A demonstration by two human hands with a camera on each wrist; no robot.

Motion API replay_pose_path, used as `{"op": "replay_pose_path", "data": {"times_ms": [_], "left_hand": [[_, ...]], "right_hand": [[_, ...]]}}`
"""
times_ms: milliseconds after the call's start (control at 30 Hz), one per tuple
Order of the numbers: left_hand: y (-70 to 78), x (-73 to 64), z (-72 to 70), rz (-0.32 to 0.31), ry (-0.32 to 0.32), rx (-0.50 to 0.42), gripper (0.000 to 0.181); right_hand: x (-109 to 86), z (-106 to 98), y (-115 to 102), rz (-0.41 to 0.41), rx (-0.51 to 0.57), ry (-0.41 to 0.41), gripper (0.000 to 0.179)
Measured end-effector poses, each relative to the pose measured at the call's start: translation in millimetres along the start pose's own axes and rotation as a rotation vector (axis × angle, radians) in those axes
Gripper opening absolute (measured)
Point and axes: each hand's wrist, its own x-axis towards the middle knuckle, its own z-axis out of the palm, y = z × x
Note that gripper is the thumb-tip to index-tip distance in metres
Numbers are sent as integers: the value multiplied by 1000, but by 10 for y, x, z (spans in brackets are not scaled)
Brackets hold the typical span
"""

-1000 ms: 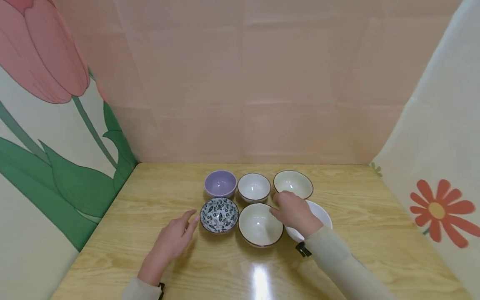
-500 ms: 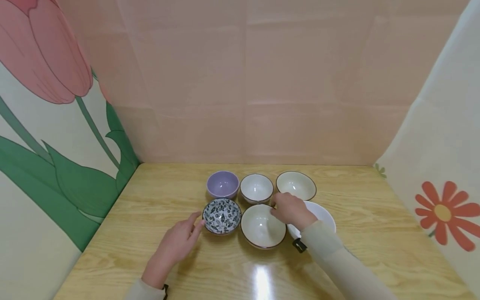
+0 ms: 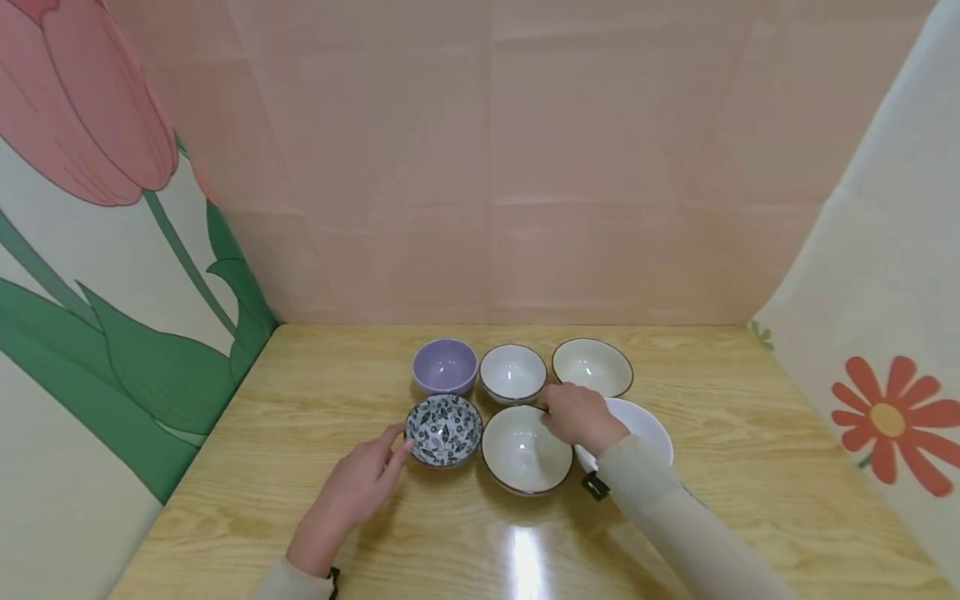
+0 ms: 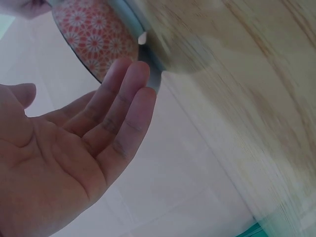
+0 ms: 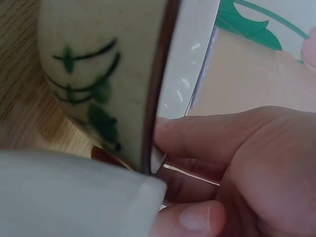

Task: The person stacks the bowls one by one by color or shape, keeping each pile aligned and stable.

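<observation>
R hand (image 3: 581,414) pinches cream bowl (image 3: 523,454) just R of floral bowl (image 3: 443,430); L hand (image 3: 360,478), thumb wide, at floral bowl's L side, contact unclear. Prob. grip step; next move needs steady pinch.

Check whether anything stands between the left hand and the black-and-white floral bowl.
Nothing visible does: the left hand is right at the left side of the floral bowl. The purple bowl behind it and the front cream bowl to its right are out of the way.
</observation>
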Motion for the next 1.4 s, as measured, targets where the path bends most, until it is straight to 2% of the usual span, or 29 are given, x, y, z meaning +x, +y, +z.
{"op": "replay_pose_path", "data": {"times_ms": [233,467,633,900,1133,1400], "left_hand": [[4,-2,4,1,-11,-16,51],[40,9,2,1,-24,-23,60],[69,9,-9,6,-30,-18,65],[110,10,1,28,-28,-46,56],[182,1,21,53,-38,-100,56],[278,11,-19,57,-48,-110,58]], "right_hand": [[29,53,0,-32,-41,0,4],[54,90,13,13,-43,-25,11],[26,80,10,16,-38,-22,11],[-48,64,9,-13,-9,3,11],[-99,88,41,-43,26,10,3],[-134,98,65,-71,39,59,7]]}}
